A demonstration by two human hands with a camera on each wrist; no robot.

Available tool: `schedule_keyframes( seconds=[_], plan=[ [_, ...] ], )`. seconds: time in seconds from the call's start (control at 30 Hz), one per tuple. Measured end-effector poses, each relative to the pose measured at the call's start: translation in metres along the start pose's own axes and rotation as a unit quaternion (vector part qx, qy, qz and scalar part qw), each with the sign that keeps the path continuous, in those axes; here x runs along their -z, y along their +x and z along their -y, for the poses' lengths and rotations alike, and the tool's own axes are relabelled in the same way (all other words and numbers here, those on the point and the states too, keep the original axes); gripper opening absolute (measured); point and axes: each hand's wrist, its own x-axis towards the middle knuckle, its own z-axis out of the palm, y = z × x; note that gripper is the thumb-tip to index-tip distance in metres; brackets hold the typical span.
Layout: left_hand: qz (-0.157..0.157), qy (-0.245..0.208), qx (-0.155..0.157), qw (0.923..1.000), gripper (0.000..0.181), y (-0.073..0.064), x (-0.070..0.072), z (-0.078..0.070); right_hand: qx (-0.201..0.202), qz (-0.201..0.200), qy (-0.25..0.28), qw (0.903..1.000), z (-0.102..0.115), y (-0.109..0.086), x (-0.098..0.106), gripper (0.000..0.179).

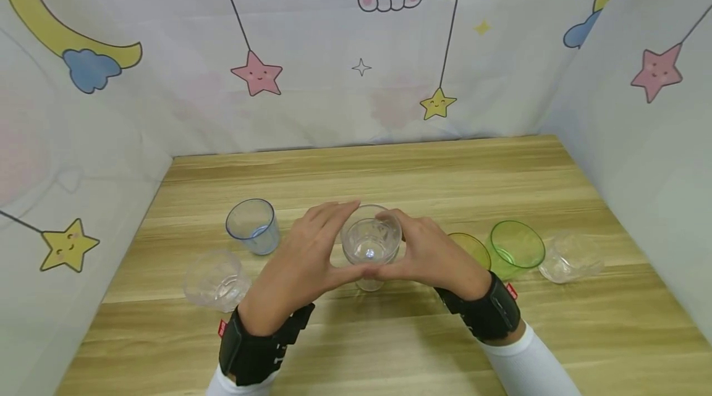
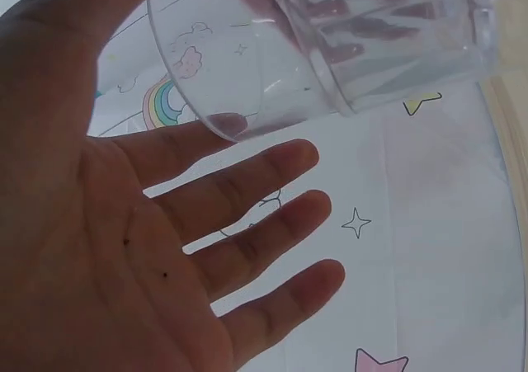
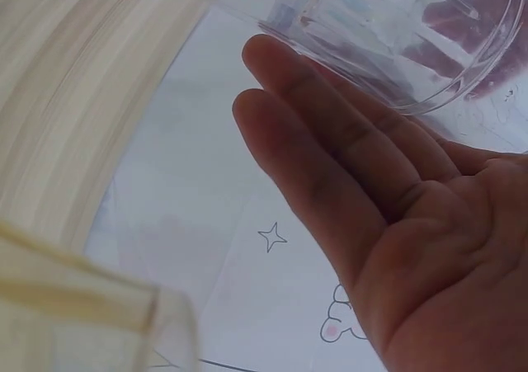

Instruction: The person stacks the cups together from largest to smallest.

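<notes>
A clear cup (image 1: 371,244) stands in the middle between my two hands, its mouth facing up. In the left wrist view the clear cup (image 2: 396,50) shows a smooth wide mouth, a thick ridge and a narrower body. My left hand (image 1: 311,254) holds its left side, with thumb and index finger at the rim and the other fingers spread straight. On the opposite side my right hand (image 1: 434,248) curves round the cup, index fingertip near the far rim. Both thumbs meet at the near side. Fingers of the right hand (image 3: 371,182) lie along the cup wall.
Left of the hands stand a blue-tinted cup (image 1: 253,235) and a clear cup (image 1: 217,285). A yellow cup (image 1: 471,244), partly hidden by my right hand, and a green cup (image 1: 517,248) are at right, beside a tipped clear cup (image 1: 570,257). Printed cloth (image 1: 322,112) borders the wooden table (image 1: 389,180).
</notes>
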Motion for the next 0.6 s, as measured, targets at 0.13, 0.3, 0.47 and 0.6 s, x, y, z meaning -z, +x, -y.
schedule_keyframes(
  seconds=[0.13,0.3,0.47,0.6],
  plan=[
    [0.009,0.01,0.015,0.9998,0.094,-0.003,0.002,0.003,0.0,-0.001,0.007,1.0,0.0,0.0,-0.001,0.09],
    [0.024,0.022,0.049,0.9983,0.096,-0.006,0.007,0.005,0.003,-0.002,0.009,0.9999,0.001,0.0,-0.001,0.09],
    [0.034,0.039,0.069,0.9962,0.099,-0.007,0.011,0.008,0.013,-0.002,0.006,0.9999,0.0,0.0,-0.001,0.094],
    [0.035,0.058,0.078,0.9946,0.099,-0.009,0.013,0.009,0.014,-0.002,0.006,0.9999,0.0,0.0,0.0,0.094]
  ],
)
